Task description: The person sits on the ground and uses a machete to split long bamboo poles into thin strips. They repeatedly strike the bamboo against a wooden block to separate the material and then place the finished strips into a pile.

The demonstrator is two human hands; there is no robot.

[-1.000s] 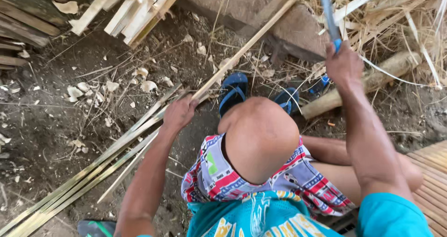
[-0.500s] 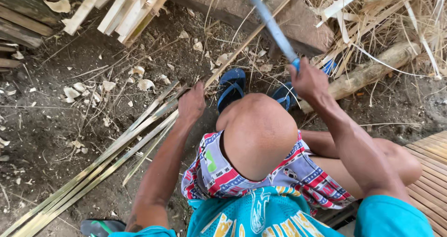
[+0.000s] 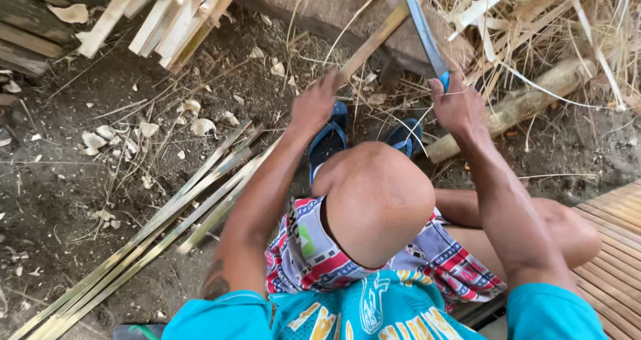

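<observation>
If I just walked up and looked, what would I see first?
First, the long blade with a blue handle, gripped in the right hand near the top middle. Beside it, the left hand holds a bamboo strip slanting up toward the blade. Then the long bundle of split bamboo strips lying on the dirt at the left, and the person's bare raised knee in the middle.
</observation>
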